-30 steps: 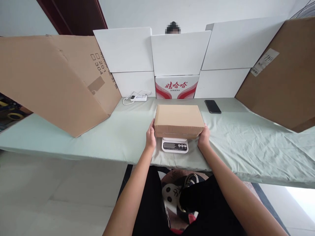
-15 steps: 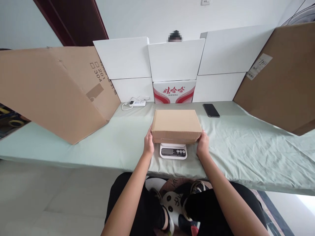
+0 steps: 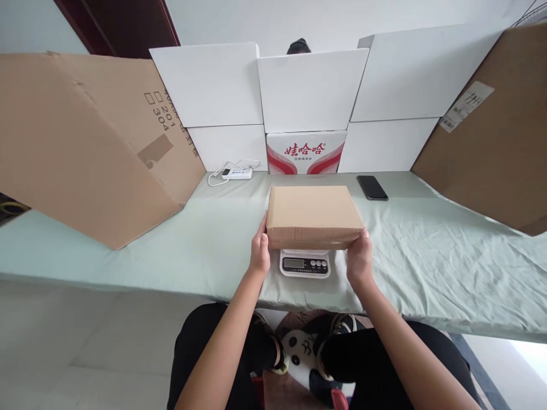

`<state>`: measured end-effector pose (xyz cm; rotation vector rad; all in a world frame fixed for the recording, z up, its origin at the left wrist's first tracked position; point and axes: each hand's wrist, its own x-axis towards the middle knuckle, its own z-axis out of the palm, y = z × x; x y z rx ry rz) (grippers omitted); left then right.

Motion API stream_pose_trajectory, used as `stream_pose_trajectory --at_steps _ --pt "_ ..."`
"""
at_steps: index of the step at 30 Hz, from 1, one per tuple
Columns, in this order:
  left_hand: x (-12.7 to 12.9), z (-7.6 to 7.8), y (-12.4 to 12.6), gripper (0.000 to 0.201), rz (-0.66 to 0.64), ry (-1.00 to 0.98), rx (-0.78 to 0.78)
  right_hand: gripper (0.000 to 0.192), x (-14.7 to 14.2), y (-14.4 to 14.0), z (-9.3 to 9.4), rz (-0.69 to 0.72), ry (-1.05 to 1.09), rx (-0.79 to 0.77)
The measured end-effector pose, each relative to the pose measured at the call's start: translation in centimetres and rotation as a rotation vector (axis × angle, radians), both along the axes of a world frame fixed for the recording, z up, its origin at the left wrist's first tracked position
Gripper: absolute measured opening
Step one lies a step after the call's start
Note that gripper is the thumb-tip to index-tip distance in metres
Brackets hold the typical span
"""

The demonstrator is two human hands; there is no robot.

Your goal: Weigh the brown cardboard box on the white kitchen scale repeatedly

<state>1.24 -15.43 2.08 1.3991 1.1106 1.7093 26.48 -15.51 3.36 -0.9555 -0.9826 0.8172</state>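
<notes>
A closed brown cardboard box (image 3: 313, 213) sits on a small white digital scale (image 3: 305, 263) near the table's front edge. My left hand (image 3: 259, 253) presses against the box's left end. My right hand (image 3: 359, 261) grips its front right corner. Both hands hold the box from the sides. The scale's display and buttons show below the box; its platform is hidden under it.
A pale green cloth covers the table (image 3: 427, 250). A black phone (image 3: 372, 187) lies back right, a white power strip (image 3: 236, 172) back left. White boxes (image 3: 311, 91) and a red-printed carton (image 3: 305, 152) line the back; big cardboard sheets (image 3: 85, 142) lean at both sides.
The view shifted slightly. My right hand slid down toward the box's front right corner; the box stays on the scale between both hands.
</notes>
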Motion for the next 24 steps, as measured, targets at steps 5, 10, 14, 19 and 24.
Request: stream_pose_trajectory --at_steps 5,10,14,19,24 --pt "0.1 0.1 0.0 0.093 0.030 -0.006 -0.002 0.060 -1.0 -2.6 0.5 -0.035 -0.210 -0.001" --pt "0.1 0.1 0.1 0.093 0.044 0.003 -0.009 0.068 -1.2 -2.9 0.9 -0.038 -0.282 -0.025" --pt "0.3 0.7 0.1 0.093 0.034 0.017 0.011 0.075 -0.8 -1.9 1.2 -0.016 -0.298 0.004" --pt "1.3 3.4 2.8 0.094 0.055 -0.018 0.074 0.080 0.6 2.0 2.6 -0.080 -0.350 0.135" --pt "2.3 5.0 8.5 0.101 0.019 -0.118 -0.017 0.080 1.5 7.4 3.1 -0.026 -0.345 0.193"
